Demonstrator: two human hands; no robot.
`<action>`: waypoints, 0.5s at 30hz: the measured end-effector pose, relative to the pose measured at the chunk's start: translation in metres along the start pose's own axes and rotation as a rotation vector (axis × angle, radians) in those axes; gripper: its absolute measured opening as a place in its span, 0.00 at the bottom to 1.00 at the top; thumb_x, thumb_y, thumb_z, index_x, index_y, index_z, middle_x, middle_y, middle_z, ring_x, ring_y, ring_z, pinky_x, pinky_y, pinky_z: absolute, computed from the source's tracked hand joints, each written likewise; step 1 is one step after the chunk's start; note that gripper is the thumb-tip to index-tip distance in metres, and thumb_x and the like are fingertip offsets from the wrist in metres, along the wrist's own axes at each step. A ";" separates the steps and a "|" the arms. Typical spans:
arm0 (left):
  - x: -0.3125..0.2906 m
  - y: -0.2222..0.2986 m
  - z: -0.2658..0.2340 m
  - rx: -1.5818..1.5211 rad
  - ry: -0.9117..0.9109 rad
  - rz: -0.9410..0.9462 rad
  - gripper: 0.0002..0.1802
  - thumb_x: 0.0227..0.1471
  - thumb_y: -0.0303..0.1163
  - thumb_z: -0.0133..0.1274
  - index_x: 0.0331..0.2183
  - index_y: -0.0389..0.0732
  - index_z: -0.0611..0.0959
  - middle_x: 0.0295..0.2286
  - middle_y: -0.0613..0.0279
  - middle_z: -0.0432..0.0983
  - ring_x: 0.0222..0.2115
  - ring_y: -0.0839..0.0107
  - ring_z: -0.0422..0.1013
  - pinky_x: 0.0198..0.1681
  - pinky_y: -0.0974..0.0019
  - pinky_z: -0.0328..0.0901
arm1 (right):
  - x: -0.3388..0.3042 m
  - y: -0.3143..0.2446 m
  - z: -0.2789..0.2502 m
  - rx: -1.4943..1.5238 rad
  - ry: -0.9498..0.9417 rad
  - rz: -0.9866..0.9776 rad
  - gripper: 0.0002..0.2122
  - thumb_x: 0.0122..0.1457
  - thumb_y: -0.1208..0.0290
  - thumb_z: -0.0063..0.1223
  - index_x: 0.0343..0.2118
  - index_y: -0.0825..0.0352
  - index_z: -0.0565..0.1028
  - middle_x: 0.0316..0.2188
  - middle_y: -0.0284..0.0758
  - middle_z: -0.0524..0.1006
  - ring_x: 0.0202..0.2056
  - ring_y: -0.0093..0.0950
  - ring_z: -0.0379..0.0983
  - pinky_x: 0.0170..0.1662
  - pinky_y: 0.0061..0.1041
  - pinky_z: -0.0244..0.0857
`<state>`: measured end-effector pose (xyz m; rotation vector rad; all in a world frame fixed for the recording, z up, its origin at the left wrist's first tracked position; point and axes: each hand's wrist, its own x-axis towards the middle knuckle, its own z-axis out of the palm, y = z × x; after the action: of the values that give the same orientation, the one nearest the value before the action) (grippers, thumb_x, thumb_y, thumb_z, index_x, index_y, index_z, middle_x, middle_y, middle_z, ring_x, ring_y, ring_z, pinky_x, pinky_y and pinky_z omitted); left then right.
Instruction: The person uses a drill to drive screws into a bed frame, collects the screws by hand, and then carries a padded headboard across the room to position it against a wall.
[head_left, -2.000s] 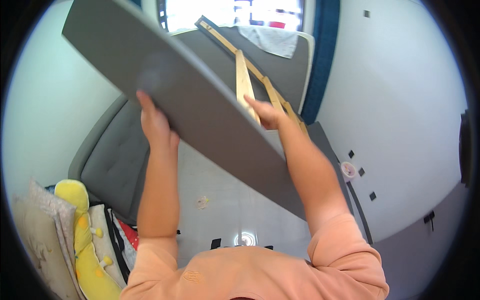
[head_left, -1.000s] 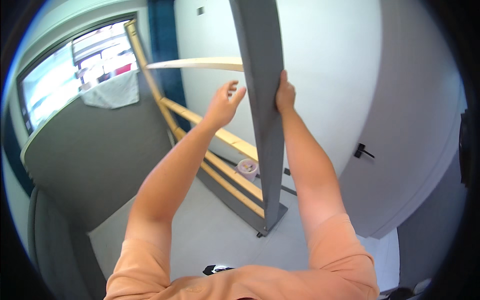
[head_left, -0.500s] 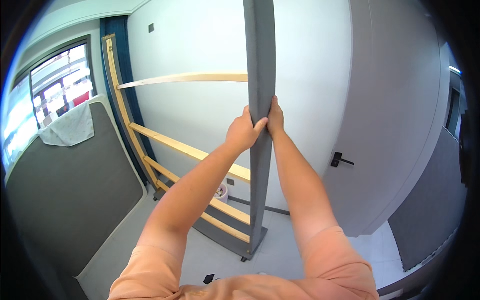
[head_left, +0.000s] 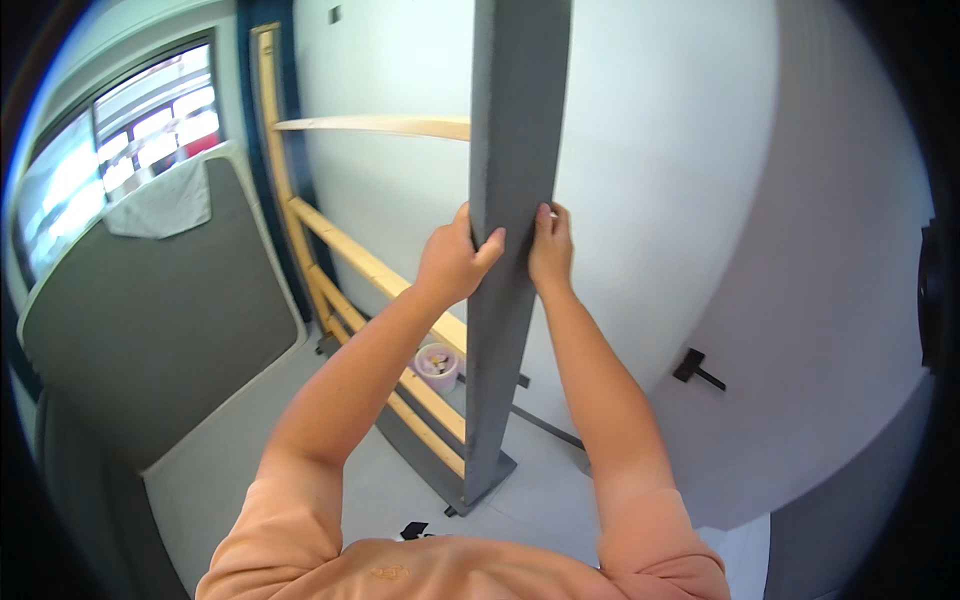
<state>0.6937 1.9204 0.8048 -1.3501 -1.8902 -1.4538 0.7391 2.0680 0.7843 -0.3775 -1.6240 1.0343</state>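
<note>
A tall frame stands upright before me, with a grey fabric-covered side panel (head_left: 505,330) and bare wooden rails (head_left: 365,262) running to a far wooden post (head_left: 285,170). My left hand (head_left: 455,258) grips the panel's left edge, its thumb on the near face and its other fingers mostly hidden behind. On the right edge, at about the same height, is my right hand (head_left: 552,250), its fingers curled against the panel. A grey base board (head_left: 425,468) with small dark feet joins the panel at floor level.
A grey mattress-like panel (head_left: 160,320) with pale edging leans at the left below a window, a white cloth (head_left: 160,203) over its top. Behind the rails sits a pink bucket (head_left: 437,370) holding small items. At right is a door with a black handle (head_left: 697,370). Something black (head_left: 413,530) lies on the floor.
The near panel now looks wider and closer, its face turned more toward me. My hands have spread from close together to its two edges. The view has shifted, bringing the bucket into clearer sight.
</note>
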 end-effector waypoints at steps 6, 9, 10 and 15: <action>-0.002 0.014 -0.005 0.104 -0.217 -0.165 0.26 0.50 0.41 0.50 0.46 0.34 0.69 0.35 0.38 0.73 0.37 0.51 0.72 0.40 0.60 0.66 | -0.057 -0.016 -0.026 -0.236 0.105 -1.124 0.19 0.42 0.77 0.55 0.42 0.65 0.70 0.41 0.39 0.69 0.43 0.38 0.66 0.45 0.35 0.60; -0.012 -0.011 -0.030 -0.117 -0.253 -0.131 0.29 0.52 0.39 0.49 0.53 0.37 0.63 0.47 0.42 0.67 0.48 0.54 0.66 0.49 0.62 0.61 | -0.088 -0.034 0.003 -0.076 -0.069 -1.033 0.17 0.43 0.78 0.53 0.40 0.65 0.71 0.41 0.39 0.69 0.42 0.37 0.67 0.45 0.34 0.62; -0.018 -0.018 -0.042 -0.100 -0.230 -0.147 0.29 0.52 0.39 0.49 0.53 0.37 0.63 0.47 0.42 0.67 0.48 0.54 0.66 0.49 0.62 0.61 | -0.095 -0.037 0.012 0.004 -0.097 -0.968 0.17 0.43 0.78 0.53 0.40 0.65 0.71 0.41 0.39 0.69 0.42 0.37 0.67 0.45 0.34 0.62; -0.105 -0.085 -0.143 -0.255 -0.025 -0.357 0.32 0.53 0.37 0.47 0.57 0.41 0.58 0.53 0.50 0.59 0.55 0.59 0.56 0.56 0.60 0.53 | -0.143 -0.054 0.078 0.206 -0.489 -0.718 0.20 0.45 0.75 0.55 0.45 0.66 0.69 0.45 0.41 0.67 0.47 0.40 0.65 0.49 0.34 0.60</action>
<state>0.6352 1.7466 0.7346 -1.1792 -2.0988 -1.9151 0.7298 1.9037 0.7371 0.6112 -1.8414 0.7433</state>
